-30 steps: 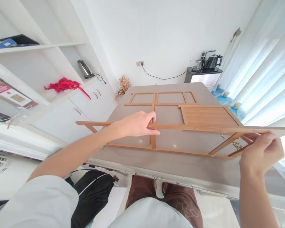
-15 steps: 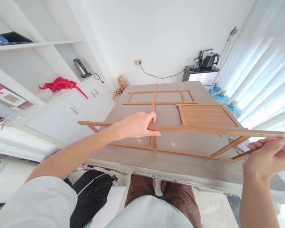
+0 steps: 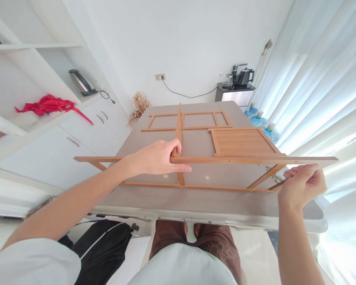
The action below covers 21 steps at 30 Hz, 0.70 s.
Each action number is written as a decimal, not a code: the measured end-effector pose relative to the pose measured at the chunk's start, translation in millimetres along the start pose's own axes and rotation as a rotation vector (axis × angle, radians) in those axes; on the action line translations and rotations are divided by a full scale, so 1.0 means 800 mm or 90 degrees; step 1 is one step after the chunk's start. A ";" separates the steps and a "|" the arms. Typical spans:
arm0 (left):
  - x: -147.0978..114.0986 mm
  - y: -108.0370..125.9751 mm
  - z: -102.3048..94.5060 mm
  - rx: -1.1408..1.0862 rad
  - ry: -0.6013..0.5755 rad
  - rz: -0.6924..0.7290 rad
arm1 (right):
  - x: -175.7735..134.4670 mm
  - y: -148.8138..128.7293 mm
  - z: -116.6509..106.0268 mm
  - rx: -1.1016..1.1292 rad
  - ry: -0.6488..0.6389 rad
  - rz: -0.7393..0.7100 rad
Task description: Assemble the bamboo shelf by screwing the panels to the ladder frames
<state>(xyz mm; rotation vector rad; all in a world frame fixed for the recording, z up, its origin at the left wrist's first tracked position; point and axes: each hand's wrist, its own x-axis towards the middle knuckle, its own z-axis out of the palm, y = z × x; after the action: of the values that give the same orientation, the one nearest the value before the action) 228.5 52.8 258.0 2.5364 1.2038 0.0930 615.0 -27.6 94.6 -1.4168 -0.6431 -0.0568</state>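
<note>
A light-brown wooden frame (image 3: pixel 249 160) stands on edge along the near side of the table, its long top rail crossing the view. My left hand (image 3: pixel 152 158) is closed at the middle of that rail, where a wooden crosspiece (image 3: pixel 178 126) meets it and runs toward the far side. Curled around the right end of the frame, just under the top rail, is my right hand (image 3: pixel 302 184); its fingertips are partly hidden. Beyond the frame, a slatless flat frame (image 3: pixel 207 128) and a wooden panel (image 3: pixel 246 142) lie on the table.
The grey table (image 3: pixel 201 206) fills the middle. White shelves with a steel kettle (image 3: pixel 81 83) and red cloth (image 3: pixel 49 106) stand left. A black kettle (image 3: pixel 243 77) sits on a small cabinet behind. Large water bottles (image 3: pixel 268 130) and white curtains (image 3: pixel 323 79) are on the right.
The view has turned rightward, so the room shifts left in it. Both hands keep the same hold on the frame, and its top rail now looks more level.
</note>
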 end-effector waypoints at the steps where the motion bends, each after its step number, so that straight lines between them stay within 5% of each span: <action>1: 0.000 0.001 -0.002 -0.022 -0.005 -0.006 | 0.001 0.002 0.002 0.007 0.021 -0.016; 8: 0.004 0.004 -0.002 -0.033 0.023 0.001 | 0.005 0.014 0.006 0.034 0.044 -0.066; 16: 0.013 -0.006 -0.016 -0.158 -0.087 -0.003 | 0.007 0.018 0.004 0.038 0.043 -0.064; 21: 0.016 -0.003 -0.015 -0.153 -0.065 0.036 | 0.006 0.020 0.001 0.031 0.048 -0.061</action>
<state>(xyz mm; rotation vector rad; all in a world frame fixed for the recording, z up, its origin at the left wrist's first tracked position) 232.6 67.6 267.6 2.3366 1.0162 0.1131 625.1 -22.1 82.4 -1.3310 -0.6453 -0.1687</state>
